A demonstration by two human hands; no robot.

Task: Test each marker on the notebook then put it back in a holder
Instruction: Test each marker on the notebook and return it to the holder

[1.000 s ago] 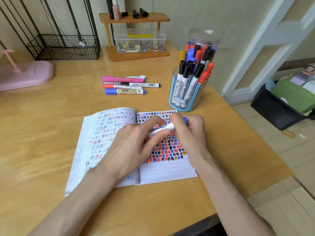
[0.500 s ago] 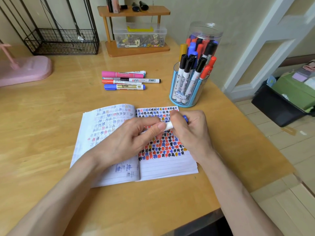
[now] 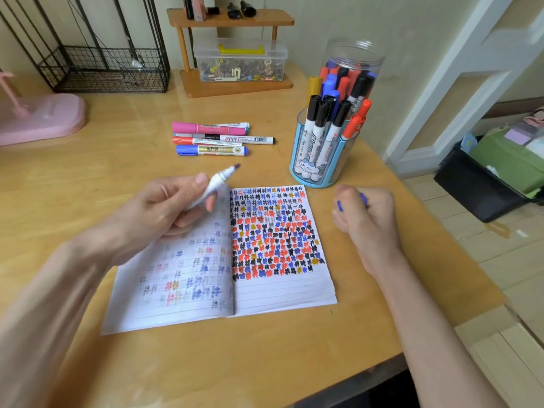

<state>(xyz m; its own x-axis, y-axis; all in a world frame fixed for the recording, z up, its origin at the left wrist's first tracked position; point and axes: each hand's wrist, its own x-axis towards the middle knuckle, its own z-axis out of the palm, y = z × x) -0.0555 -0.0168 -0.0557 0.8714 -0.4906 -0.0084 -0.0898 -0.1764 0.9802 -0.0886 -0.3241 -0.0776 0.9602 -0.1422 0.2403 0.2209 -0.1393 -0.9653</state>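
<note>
Hands are held apart above the worktop (image 3: pixel 97 178). The left hand (image 3: pixel 164 207), in the middle left of the frame, grips a white marker (image 3: pixel 219 179) that has no cap on it. Its fingers (image 3: pixel 179 189) are curled round the barrel, and the dark blue-violet tip points to the upper right, raised over the top edge of the left page. The right hand (image 3: pixel 365 219), a little right of the middle, is closed to a fist, and a blue cap (image 3: pixel 340 206) shows between its curled fingers. This hand is just beside the right edge of the notebook (image 3: pixel 276 290), which lies open and flat in the middle of the frame. The right page is filled most of the way down with small marks in black, red, blue and yellow; the left page shows paler marks. Above the right hand stands a blue holder (image 3: pixel 321 175) with black-capped and red-capped markers upright in it, and behind it a clear jar (image 3: pixel 353 54) with more markers. Some loose markers (image 3: pixel 212 139) lie side by side on the worktop above the notebook, well apart from both hands.
</note>
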